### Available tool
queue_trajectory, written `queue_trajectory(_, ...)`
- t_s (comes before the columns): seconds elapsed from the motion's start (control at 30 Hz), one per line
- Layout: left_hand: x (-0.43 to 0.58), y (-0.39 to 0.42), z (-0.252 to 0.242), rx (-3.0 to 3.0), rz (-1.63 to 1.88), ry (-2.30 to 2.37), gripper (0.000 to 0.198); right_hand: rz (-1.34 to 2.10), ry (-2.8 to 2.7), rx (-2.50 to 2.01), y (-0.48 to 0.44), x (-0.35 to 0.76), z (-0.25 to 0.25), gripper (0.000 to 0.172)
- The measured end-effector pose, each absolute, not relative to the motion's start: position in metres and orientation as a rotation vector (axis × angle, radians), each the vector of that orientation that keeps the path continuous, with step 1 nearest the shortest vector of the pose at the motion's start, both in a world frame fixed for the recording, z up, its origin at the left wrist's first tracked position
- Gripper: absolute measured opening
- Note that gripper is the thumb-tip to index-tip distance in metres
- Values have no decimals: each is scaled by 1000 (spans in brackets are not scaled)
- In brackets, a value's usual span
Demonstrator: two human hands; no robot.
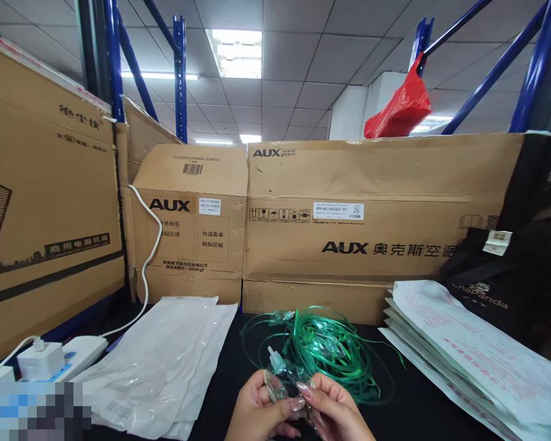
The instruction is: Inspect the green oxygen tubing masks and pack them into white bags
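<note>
My left hand (264,407) pinches a clear, soft plastic piece (275,387) with its fingers closed. My right hand (333,404) grips the same clear plastic from the other side, thumb and fingertips pressed together, close to the left thumb. Just above the fingers a pale connector (279,361) with a narrow tip points up and left. Behind the hands lies a loose coil of thin green tubing (335,349), with more clear plastic bunched in its middle. Another clear connector (280,316) rests at the coil's upper left. My fingers partly hide the held piece, so its full shape does not show.
White plastic mailing bags (160,355) lie on the left, beside a white power strip (85,355) with a plugged-in charger. A stack of white printed packs (477,349) and a black bag (482,288) stand right. Cardboard boxes (349,269) wall off the back.
</note>
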State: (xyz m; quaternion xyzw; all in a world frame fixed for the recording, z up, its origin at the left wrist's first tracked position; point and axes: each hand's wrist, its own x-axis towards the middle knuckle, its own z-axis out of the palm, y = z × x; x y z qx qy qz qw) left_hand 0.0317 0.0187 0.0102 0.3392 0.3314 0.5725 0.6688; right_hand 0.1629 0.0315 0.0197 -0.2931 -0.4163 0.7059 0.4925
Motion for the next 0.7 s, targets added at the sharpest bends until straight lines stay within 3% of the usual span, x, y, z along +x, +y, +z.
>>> queue_trajectory(0.37, 27, 18, 12, 748, 1271, 734, 37, 1835, -889, -648, 29, 163, 29, 30)
queue_trajectory(0.7, 28, 24, 4, 849, 1324, 797, 39, 1733, -1133, -596, 42, 159, 9, 35)
